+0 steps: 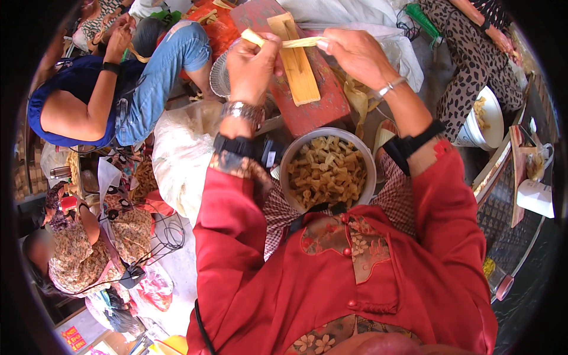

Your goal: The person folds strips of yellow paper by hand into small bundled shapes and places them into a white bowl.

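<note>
A pale yellow, twisted strip of pliable food-like material is stretched between my two hands. My left hand pinches its thicker, folded end, and my right hand grips the other end between thumb and fingers. Beneath the strip, a wooden board with a groove along its middle lies on a worn red bench. A white round tub full of small yellowish knotted pieces stands close in front of my body, below the bench's near end.
A white plastic sack lies left of my left forearm. Behind my left hand is a clear ribbed bowl. Seated people are at left, one in jeans, and at upper right, beside a white bucket. Loose cables lie at lower left.
</note>
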Available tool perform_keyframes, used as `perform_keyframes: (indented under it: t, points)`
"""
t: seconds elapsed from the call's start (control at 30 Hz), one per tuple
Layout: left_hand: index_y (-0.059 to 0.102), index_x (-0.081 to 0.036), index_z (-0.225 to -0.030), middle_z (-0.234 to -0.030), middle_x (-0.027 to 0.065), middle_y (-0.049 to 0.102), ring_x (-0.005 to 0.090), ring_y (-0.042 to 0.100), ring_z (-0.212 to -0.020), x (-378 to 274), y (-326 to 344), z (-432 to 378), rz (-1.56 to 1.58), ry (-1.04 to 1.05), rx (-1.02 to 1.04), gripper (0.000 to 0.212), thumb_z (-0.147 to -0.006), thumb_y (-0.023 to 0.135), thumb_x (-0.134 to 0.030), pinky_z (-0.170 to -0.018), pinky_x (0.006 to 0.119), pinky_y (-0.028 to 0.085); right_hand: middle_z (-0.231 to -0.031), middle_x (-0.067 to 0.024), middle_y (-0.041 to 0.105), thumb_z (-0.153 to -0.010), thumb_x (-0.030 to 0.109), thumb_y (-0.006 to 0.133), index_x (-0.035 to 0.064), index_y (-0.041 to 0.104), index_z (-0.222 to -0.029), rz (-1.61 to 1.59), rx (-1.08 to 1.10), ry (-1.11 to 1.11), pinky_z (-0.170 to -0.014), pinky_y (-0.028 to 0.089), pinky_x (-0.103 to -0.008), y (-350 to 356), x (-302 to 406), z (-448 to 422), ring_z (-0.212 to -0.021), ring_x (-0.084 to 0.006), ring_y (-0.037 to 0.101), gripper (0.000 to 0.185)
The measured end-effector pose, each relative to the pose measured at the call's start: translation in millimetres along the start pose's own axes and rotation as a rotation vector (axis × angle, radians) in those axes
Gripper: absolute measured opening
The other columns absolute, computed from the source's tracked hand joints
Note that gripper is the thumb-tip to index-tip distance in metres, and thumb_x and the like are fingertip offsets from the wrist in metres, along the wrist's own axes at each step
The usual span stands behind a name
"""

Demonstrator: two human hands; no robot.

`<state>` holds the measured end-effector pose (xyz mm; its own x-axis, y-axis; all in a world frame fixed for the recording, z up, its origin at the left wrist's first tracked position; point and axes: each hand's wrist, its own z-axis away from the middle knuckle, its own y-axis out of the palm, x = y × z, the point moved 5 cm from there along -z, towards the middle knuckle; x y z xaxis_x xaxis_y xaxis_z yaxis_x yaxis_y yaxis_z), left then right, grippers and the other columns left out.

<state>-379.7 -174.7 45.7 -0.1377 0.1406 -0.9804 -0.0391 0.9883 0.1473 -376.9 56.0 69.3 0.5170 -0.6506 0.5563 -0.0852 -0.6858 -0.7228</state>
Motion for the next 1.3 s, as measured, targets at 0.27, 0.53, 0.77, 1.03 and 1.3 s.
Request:
perform_keyframes:
  t: [0.27,0.53,0.77,1.03,1.3]
  points:
    - [0.078,-0.003,-0.102,-0.074,-0.0027,0.070,0.0025,0.056,-0.054,-24,-11,102,-0.355,-0.245,0.328,0.026,-0.108,0.075,-0.028,-0.046,0.020,0.041,-0.078,-0.0022,0.064,-0.112,0.030,0.065,0.0004,0.070,-0.105,-0.356,0.049,0.042,-0.068,0.050,-0.0321,-5,34,51,-0.074,-0.0090,0.057,0.031]
    - [0.073,-0.001,-0.119,-0.089,0.0066,0.076,0.0148,0.069,-0.070,61,-47,263,-0.512,-0.482,0.346,0.053,-0.114,0.060,-0.052,-0.063,0.029,0.059,-0.079,-0.0139,0.072,-0.102,0.027,0.075,0.0058,0.074,-0.112,-0.548,0.326,-0.455,-0.063,0.057,-0.0471,65,169,147,-0.071,-0.0353,0.075,0.023]
    - [0.060,0.002,-0.140,-0.081,-0.0021,0.063,0.0034,0.049,-0.057,31,8,207,0.586,-0.962,0.174,0.055,-0.112,0.066,-0.045,-0.051,0.020,0.048,-0.082,-0.0113,0.070,-0.100,0.027,0.075,0.0041,0.068,-0.106,-0.760,0.375,-0.575,-0.065,0.057,-0.0462,84,210,208,-0.078,-0.0319,0.075,0.025]
    - [0.072,-0.010,-0.121,-0.091,0.0034,0.075,0.0158,0.069,-0.070,-2,-22,210,0.380,-0.486,0.352,0.017,-0.111,0.068,-0.024,-0.055,0.034,0.057,-0.084,-0.0136,0.069,-0.114,0.023,0.062,0.0012,0.066,-0.109,-0.914,-0.078,0.111,-0.065,0.055,-0.0427,43,133,122,-0.080,-0.0318,0.075,0.022]
    - [0.073,0.001,-0.117,-0.088,0.0038,0.074,0.0113,0.066,-0.070,-38,-50,220,-0.036,-0.426,0.277,0.019,-0.111,0.069,-0.017,-0.062,0.028,0.055,-0.088,-0.0198,0.070,-0.115,0.030,0.055,-0.0006,0.063,-0.107,-0.845,-0.026,0.076,-0.077,0.054,-0.0484,76,129,118,-0.084,-0.0411,0.072,0.033]
